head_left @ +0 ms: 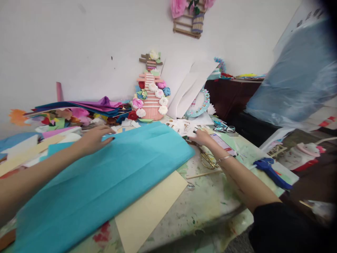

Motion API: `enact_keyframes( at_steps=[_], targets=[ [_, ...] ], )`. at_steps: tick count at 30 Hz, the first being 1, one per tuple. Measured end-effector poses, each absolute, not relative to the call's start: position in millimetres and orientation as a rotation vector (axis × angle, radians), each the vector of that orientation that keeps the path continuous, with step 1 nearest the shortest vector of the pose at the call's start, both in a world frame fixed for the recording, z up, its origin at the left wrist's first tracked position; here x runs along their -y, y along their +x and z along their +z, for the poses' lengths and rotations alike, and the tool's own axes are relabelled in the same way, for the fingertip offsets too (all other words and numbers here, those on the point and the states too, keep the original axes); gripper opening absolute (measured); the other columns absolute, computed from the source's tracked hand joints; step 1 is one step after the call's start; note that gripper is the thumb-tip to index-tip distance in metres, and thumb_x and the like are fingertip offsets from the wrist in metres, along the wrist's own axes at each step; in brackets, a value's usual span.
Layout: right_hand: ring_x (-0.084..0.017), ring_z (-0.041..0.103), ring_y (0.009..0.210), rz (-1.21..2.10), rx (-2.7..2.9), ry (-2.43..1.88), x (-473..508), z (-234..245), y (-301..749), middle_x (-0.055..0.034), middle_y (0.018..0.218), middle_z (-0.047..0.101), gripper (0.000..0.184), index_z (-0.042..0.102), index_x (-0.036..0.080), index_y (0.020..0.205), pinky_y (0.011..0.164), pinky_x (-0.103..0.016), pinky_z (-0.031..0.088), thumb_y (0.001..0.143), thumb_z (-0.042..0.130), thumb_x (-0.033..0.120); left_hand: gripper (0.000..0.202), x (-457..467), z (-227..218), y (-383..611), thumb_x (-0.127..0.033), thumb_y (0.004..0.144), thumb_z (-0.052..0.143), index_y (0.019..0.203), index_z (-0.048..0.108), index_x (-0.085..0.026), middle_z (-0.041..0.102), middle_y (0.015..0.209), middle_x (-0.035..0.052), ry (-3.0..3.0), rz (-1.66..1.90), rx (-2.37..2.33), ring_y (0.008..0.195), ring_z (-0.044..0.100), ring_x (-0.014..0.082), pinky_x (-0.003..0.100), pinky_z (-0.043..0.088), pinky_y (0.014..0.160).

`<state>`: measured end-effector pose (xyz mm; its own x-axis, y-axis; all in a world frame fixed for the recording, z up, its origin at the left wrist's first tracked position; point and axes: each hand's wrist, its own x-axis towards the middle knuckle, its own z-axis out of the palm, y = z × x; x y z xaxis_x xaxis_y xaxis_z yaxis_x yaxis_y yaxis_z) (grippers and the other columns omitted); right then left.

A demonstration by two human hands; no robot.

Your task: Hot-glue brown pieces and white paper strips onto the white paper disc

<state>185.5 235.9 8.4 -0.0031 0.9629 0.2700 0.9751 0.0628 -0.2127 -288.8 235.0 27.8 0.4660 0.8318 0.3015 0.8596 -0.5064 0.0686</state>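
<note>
A large folded sheet of turquoise paper lies slantwise across the table in front of me. My left hand rests on its far left part, palm down, fingers loosely stretched. Just beyond the paper's right end, my right hand is low over small white paper scraps, thumb and forefinger apart. I see nothing held in it. Gold-handled scissors lie below the right wrist, and a phone is partly hidden by the forearm. From under the turquoise sheet sticks out a cream sheet.
A thin wooden stick lies near the scissors. Eyeglasses and a blue glue gun are on the right. Behind stands a flower-decorated lute-shaped craft. Coloured paper piles up at the back left. A plastic-wrapped bundle stands right.
</note>
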Motion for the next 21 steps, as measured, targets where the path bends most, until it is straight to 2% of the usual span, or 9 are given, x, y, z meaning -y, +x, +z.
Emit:
enact_keyframes(
  at_steps=[2, 4, 7, 12, 16, 21],
  targets=[
    [-0.028, 0.069, 0.079, -0.009, 1.963, -2.006, -240.6, 2.3, 181.3, -0.0143, 0.089, 0.074, 0.038, 0.068, 0.015, 0.096, 0.062, -0.031, 0.049, 0.073, 0.069, 0.045, 0.041, -254.2, 23.9, -245.2, -0.042, 0.089, 0.043, 0.109, 0.062, -0.013, 0.062, 0.117, 0.0136, -2.674, -0.442, 1.463, 0.11, 0.056, 0.0249, 0.04, 0.041, 0.101],
    [-0.029, 0.069, 0.087, -0.015, 1.894, -2.051, -242.0, 2.8, 178.0, -0.0142, 0.096, 0.074, 0.039, 0.067, 0.015, 0.102, 0.066, -0.031, 0.049, 0.075, 0.065, 0.042, 0.041, -275.5, 15.4, -212.5, -0.041, 0.089, 0.043, 0.114, 0.061, -0.014, 0.061, 0.121, 0.0127, -2.727, -0.427, 1.438, 0.112, 0.056, 0.0248, 0.039, 0.042, 0.1],
    [-0.032, 0.067, 0.1, -0.086, 1.789, -2.068, -236.1, 13.3, 181.3, -0.0169, 0.108, 0.071, 0.044, 0.062, 0.014, 0.116, 0.075, -0.034, 0.047, 0.081, 0.057, 0.04, 0.041, -306.7, 1.8, -177.9, -0.04, 0.085, 0.048, 0.112, 0.061, -0.013, 0.063, 0.117, 0.0148, -2.744, -0.424, 1.482, 0.108, 0.058, 0.0269, 0.04, 0.044, 0.096],
    [-0.034, 0.065, 0.103, -0.17, 1.67, -2.068, -212.3, 30.9, 204.8, -0.0174, 0.111, 0.07, 0.053, 0.057, 0.014, 0.126, 0.078, -0.036, 0.045, 0.081, 0.055, 0.043, 0.035, -347.7, -14.4, -138.2, -0.039, 0.085, 0.055, 0.104, 0.063, -0.012, 0.066, 0.106, 0.0138, -2.766, -0.426, 1.603, 0.098, 0.061, 0.0264, 0.038, 0.046, 0.088],
    [-0.034, 0.065, 0.099, -0.084, 1.641, -2.04, -193.3, 25.2, 220.7, -0.0148, 0.109, 0.071, 0.052, 0.063, 0.014, 0.118, 0.075, -0.035, 0.044, 0.078, 0.058, 0.048, 0.031, -366.0, -27.1, -121.0, -0.041, 0.089, 0.061, 0.102, 0.062, -0.013, 0.066, 0.097, 0.0069, -2.806, -0.385, 1.703, 0.088, 0.062, 0.0194, 0.038, 0.05, 0.083],
    [-0.029, 0.065, 0.087, 0.151, 1.672, -2.074, -181.4, 11.8, 220.9, -0.0105, 0.092, 0.072, 0.037, 0.069, 0.017, 0.093, 0.066, -0.032, 0.04, 0.079, 0.055, 0.048, 0.026, -376.1, -37.3, -110.9, -0.037, 0.09, 0.062, 0.096, 0.063, -0.012, 0.065, 0.092, 0.0042, -2.838, -0.385, 1.79, 0.085, 0.063, 0.0168, 0.037, 0.054, 0.08]
  ],
)
